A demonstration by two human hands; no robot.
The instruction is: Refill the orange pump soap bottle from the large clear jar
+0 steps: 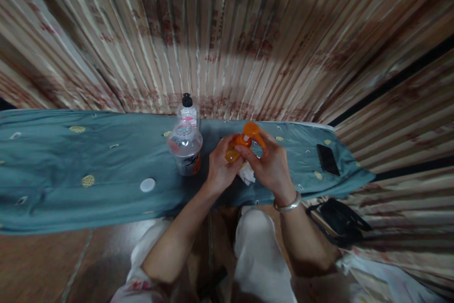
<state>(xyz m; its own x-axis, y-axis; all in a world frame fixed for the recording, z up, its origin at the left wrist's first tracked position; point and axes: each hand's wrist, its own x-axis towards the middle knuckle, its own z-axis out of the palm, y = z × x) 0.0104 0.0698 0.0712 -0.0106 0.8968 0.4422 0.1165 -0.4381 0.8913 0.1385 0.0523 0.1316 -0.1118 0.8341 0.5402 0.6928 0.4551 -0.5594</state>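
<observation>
Above the cloth, my left hand (222, 163) is wrapped round a small amber bottle (232, 151), whose lower part its fingers hide. My right hand (271, 161) closes on an orange pump top (251, 129) at the bottle's neck, thumb pressed near the collar. The pump top looks tilted over the bottle; I cannot tell whether it is screwed on. Crumpled white tissue (247, 174) shows just below the hands. Left of them stands a clear plastic cup with a domed lid (185, 144), and behind it a clear bottle with a black cap (187, 111).
A teal patterned cloth (117, 161) covers the long narrow table. On it are a white round lid (147, 185) at the left and a dark phone (328, 160) at the right. Pleated curtains (227, 33) hang behind. A black bag (338, 220) sits below the right end.
</observation>
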